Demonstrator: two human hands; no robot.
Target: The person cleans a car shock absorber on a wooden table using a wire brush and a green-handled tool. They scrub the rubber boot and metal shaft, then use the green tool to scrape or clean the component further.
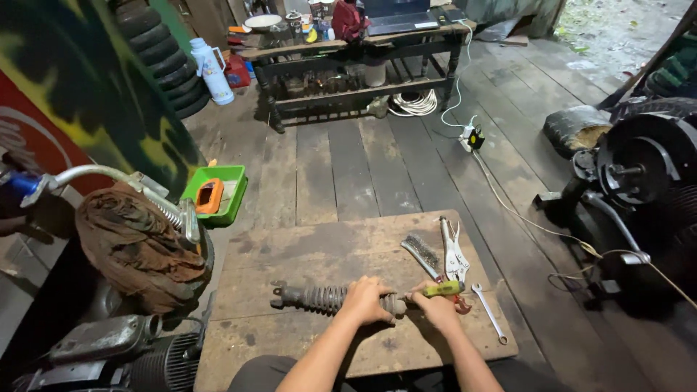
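Shock absorber lies flat across near middle of wooden table. My left hand closed around its right end. My right hand just beside, gripping green-yellow tool handle. Farther right on table: wire brush, locking pliers, wrench near right edge.

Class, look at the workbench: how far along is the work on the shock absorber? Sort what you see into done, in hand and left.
Done: the shock absorber lies off the machine on the wooden board.
In hand: the left hand grips its spring; the right hand holds a green-handled tool at its end.
Left: its coils look grimy; the wire brush, locking pliers and wrench lie unused.
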